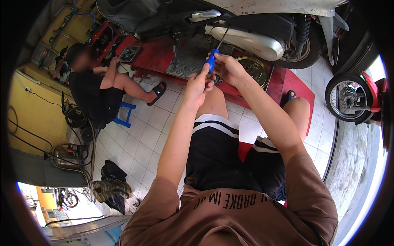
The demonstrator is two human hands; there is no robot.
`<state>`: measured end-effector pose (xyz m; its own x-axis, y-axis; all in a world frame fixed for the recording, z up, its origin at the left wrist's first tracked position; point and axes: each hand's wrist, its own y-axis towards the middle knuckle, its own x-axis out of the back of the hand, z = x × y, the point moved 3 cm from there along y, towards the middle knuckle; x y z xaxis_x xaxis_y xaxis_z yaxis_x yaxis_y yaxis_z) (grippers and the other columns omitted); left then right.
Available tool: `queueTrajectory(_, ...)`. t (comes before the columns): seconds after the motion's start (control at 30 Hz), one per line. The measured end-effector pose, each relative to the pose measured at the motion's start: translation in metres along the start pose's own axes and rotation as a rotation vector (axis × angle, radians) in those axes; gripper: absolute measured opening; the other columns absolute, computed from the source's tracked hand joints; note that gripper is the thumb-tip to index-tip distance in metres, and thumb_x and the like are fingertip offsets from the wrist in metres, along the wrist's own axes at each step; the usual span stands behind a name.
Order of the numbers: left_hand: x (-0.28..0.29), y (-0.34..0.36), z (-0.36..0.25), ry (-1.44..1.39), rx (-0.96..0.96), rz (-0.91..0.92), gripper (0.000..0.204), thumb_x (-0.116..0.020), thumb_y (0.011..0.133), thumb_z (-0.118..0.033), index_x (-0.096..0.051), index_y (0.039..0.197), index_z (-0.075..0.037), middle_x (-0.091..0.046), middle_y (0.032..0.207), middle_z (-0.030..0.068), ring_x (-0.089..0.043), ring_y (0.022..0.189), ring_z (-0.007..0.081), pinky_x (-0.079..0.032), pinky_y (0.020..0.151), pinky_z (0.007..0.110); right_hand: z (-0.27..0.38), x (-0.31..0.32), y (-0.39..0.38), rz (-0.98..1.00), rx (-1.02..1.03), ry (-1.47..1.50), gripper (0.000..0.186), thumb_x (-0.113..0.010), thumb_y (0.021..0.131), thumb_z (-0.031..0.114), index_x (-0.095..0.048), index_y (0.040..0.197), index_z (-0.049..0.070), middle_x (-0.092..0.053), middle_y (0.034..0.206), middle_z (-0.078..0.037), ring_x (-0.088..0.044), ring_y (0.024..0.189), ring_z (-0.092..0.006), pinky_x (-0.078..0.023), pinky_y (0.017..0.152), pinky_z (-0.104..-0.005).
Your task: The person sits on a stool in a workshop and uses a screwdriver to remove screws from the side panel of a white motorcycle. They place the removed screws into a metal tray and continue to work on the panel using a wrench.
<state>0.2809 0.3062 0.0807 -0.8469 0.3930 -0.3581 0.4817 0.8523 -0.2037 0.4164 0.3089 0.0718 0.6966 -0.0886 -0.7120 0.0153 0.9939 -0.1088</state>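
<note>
A screwdriver with a blue handle and a thin dark metal shaft (pixel 212 60) is held at the upper centre of the frame, its shaft slanted up and to the right. The handle is gripped by the right hand (pixel 230 69), whose thumb and fingers are closed around it. By the left hand (pixel 197 86), the handle's lower end is met with the thumb; its fingers are curled nearly shut, but whether the handle is also clasped by them cannot be told. The shaft's tip is seen against a silver metal engine cover (pixel 246 41) on a black-and-silver scooter (pixel 143 16); whether contact is made cannot be told. Below the cover, a round gold-coloured metal tray (pixel 268 76) is set near a red metal platform (pixel 159 61). At the left of the frame, a blue plastic stool (pixel 125 115) is occupied by a person in black (pixel 88 88). At the right, a spoked wheel with a black tyre (pixel 337 97) is seen.
</note>
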Motion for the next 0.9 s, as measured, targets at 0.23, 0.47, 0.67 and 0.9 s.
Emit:
queueTrajectory(0.23, -0.014, -0.018, -0.024, 1.450, -0.814, -0.270, 0.025, -0.068, 0.084, -0.019, -0.065, 0.090, 0.005, -0.065, 0.074, 0.0159, -0.061, 0.054, 0.0261, -0.048, 0.054, 0.035, 0.003, 0.008, 0.000, -0.295, -0.102, -0.232, 0.032, -0.074, 0.081, 0.033, -0.060, 0.093, 0.007, -0.059, 0.087, -0.003, -0.056, 0.075, -0.0141, -0.044, 0.070, -0.0286)
queueTrajectory(0.47, -0.013, -0.019, -0.010, 1.227, -0.734, -0.273, 0.035, -0.066, 0.086, -0.032, -0.063, 0.087, 0.002, -0.066, 0.072, 0.0144, -0.066, 0.067, 0.0298, -0.050, 0.056, 0.037, -0.002, 0.019, 0.010, -0.265, -0.039, -0.157, 0.023, -0.068, 0.087, 0.025, -0.061, 0.093, 0.004, -0.064, 0.084, -0.005, -0.059, 0.071, -0.0130, -0.045, 0.062, -0.0247)
queueTrajectory(0.67, 0.001, -0.003, 0.006, 0.106, -0.038, -0.033, 0.051, -0.052, 0.094, -0.049, -0.059, 0.091, 0.001, -0.061, 0.070, 0.0061, -0.050, 0.048, 0.0078, -0.032, 0.040, 0.018, 0.003, 0.006, 0.007, -0.058, -0.023, -0.065, 0.020, -0.053, 0.096, 0.023, -0.060, 0.104, 0.006, -0.064, 0.102, -0.005, -0.058, 0.094, -0.0166, -0.044, 0.086, -0.0336)
queueTrajectory(0.9, 0.007, 0.003, -0.015, 0.499, -0.379, -0.223, 0.032, -0.065, 0.091, -0.028, -0.064, 0.084, 0.004, -0.062, 0.066, 0.0074, -0.055, 0.050, 0.0089, -0.039, 0.042, 0.023, 0.003, 0.008, 0.009, -0.090, -0.106, -0.075, 0.022, -0.062, 0.092, 0.029, -0.062, 0.097, 0.008, -0.061, 0.094, -0.004, -0.055, 0.086, -0.0143, -0.045, 0.078, -0.0294)
